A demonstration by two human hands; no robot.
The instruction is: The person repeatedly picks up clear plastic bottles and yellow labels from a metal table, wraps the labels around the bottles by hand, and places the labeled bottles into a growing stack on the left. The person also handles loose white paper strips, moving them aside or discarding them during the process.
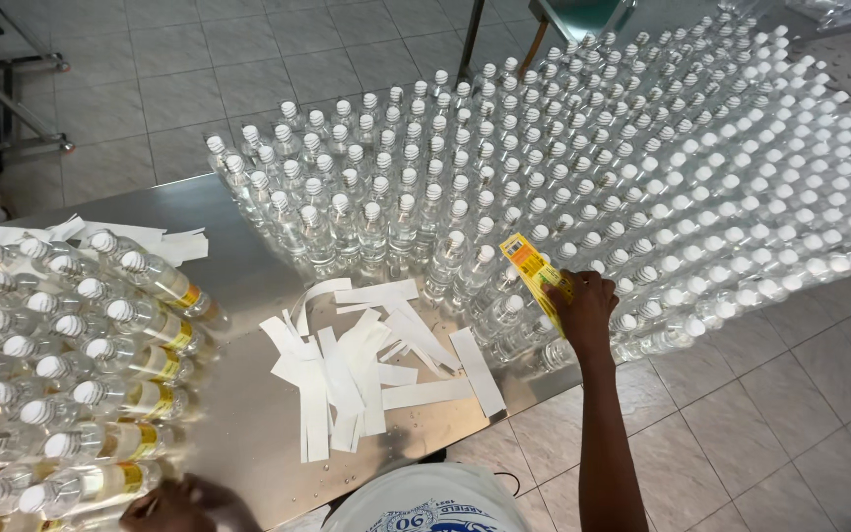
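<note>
My right hand (583, 307) holds a stack of yellow labels (534, 266) next to the front rows of clear, white-capped bottles (603, 167) standing upright on the steel table (248, 296). My left hand (177, 504) is low at the bottom edge, touching a labelled bottle (86, 485) lying on its side; its fingers are mostly hidden. A pile of white paper backing strips (366, 369) lies between the two hands.
Several labelled bottles (100, 335) lie on their sides at the left, over more white strips (150, 236). A tiled floor (760, 424) surrounds the table. Metal frame legs (12, 108) stand at the far left, and a stand (504, 39) behind the bottles.
</note>
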